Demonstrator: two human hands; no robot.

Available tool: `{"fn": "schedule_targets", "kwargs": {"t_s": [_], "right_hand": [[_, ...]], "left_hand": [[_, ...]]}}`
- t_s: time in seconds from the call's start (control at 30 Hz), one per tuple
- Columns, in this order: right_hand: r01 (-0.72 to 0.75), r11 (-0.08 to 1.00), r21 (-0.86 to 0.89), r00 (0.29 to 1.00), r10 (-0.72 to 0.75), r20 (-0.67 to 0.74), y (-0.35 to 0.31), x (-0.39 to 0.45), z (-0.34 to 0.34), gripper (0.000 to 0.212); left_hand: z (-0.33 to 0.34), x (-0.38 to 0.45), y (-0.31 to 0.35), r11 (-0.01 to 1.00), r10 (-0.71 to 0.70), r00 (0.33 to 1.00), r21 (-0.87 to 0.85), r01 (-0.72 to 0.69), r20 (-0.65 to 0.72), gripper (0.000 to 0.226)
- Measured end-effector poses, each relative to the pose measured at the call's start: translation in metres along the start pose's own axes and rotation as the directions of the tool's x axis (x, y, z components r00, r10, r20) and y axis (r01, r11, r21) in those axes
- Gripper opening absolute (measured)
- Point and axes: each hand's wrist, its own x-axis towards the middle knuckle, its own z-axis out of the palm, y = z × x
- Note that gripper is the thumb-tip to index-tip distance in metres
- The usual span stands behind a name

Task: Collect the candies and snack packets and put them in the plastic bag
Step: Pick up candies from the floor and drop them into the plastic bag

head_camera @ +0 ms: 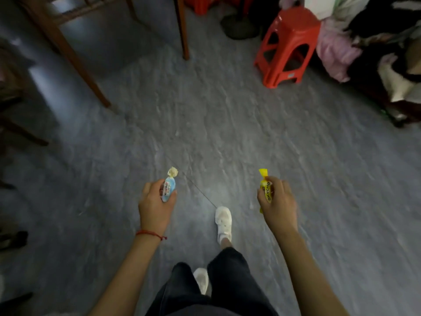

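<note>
Head view, looking down at our own arms and legs above a grey floor point(227, 133).

Left hand point(155, 201): fingers and thumb curled round a blue-and-white wrapped candy point(169, 189); its twisted cream-coloured end sticks out above the fingers. A red string bracelet point(150, 233) sits at this wrist.

Right hand point(279, 201): fingers curled round a yellow wrapped candy point(266, 190) with black lettering; one twisted end rises above the fingers, and the other shows below the hand on its inner side.

The two hands are held well apart, each with its own candy, both above the floor and touching nothing else.

Between the hands and slightly below them: one white sneaker point(223, 221), set forward. A second white sneaker point(201, 280) shows lower, between dark trouser legs point(232, 281).

Far beyond the right hand: a red plastic stool point(288, 46), and to its right a heap of pink, white and dark clothing point(369, 42).

Far beyond the left hand: wooden furniture legs point(75, 58), reddish-brown, slanting down to the floor.
</note>
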Motion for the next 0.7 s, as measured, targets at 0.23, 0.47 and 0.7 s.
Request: {"fn": "schedule_targets", "kwargs": {"t_s": [0.23, 0.47, 0.7], "right_hand": [[0.137, 0.99, 0.019, 0.984, -0.138, 0.114, -0.029, 0.162, 0.028, 0.03], [0.268, 0.963, 0.012, 0.951, -0.267, 0.156, -0.078, 0.297, 0.05, 0.031], [0.316, 0.949, 0.005, 0.932, -0.312, 0.186, -0.133, 0.413, 0.108, 0.031]], "left_hand": [[0.036, 0.115, 0.028, 0.995, -0.094, 0.986, 0.02, 0.097, -0.135, 0.03], [0.046, 0.221, 0.045, 0.988, -0.144, 0.964, 0.03, 0.154, -0.221, 0.026], [0.051, 0.36, 0.028, 0.99, -0.121, 0.952, 0.04, 0.138, -0.282, 0.027]]}}
